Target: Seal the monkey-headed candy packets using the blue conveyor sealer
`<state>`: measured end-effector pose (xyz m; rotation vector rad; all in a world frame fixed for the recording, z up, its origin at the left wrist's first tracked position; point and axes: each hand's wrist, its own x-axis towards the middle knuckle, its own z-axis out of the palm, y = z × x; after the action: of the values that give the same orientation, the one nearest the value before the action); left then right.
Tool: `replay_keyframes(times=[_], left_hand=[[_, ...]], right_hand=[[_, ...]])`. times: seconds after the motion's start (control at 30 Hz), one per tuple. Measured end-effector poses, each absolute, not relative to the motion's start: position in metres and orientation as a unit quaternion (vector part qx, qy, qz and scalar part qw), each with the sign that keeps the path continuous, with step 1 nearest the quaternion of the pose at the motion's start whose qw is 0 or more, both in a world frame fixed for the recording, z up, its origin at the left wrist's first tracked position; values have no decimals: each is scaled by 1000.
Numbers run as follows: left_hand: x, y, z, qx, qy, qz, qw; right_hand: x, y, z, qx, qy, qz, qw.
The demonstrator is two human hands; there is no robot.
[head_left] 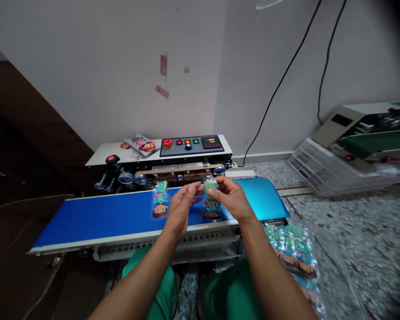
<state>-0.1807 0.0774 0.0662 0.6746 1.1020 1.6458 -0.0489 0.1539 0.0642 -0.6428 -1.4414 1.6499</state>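
Observation:
Both my hands hold one small clear packet [212, 201] with green sticks and a cartoon print, over the blue conveyor belt [96, 218] of a band sealer [193, 153]. My left hand [182, 209] pinches the packet's top left edge. My right hand [229, 195] grips its top right side, fingers closed. A second, similar packet [160, 202] lies on the belt just left of my left hand, its top at the sealer's rollers.
A heap of the same packets in a clear bag [295, 255] lies on the speckled floor to my right. Printed packets [142, 144] rest on the sealer's top. A white crate [320, 171] and another sealer [373, 133] stand at the right. Cardboard [23, 222] sits left.

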Motion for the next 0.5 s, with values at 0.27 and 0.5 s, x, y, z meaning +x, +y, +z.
replay_keyframes(times=[0.27, 0.5], left_hand=[[-185, 87, 68, 283, 481, 719, 414], [-182, 84, 65, 259, 481, 729, 413]], right_hand=[[-61, 150, 60, -254, -515, 674, 465], [-65, 152, 57, -290, -467, 660, 513]])
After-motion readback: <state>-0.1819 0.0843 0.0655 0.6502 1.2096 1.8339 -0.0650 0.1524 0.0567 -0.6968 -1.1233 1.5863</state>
